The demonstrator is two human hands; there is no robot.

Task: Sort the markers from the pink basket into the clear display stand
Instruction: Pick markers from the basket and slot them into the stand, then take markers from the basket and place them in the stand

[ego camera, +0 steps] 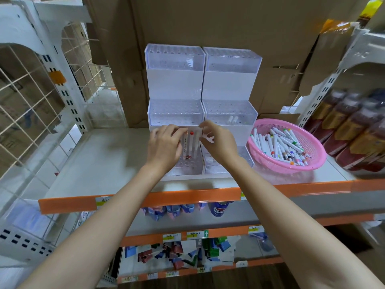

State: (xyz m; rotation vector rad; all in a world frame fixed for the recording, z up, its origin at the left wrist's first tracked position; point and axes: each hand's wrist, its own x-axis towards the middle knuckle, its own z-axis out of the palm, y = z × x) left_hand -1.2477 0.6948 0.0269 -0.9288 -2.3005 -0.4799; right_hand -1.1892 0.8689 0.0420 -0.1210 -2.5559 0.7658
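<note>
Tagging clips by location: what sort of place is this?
Probably a shop or its stockroom: orange-edged shelf with price labels, stacked cardboard boxes behind, bottled goods at the right.

Basket open above; upper stand tiers overhang lowest tier.

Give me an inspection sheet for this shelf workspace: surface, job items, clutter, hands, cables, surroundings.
Surface: white shelf with orange front edge.
Job's things: clear tiered plastic display stand, mostly unfilled; red-capped white markers upright in its lowest tier; round pink plastic basket to its right, holding many white markers.
Clutter: brown bottles at the shelf's right end.
Hands: left hand at the upright markers; right hand beside it, fingers curled; grips too blurred to judge.
Cables: nothing seen.
Surroundings: cardboard boxes behind, wire grid panel left, stocked shelves below.
</note>
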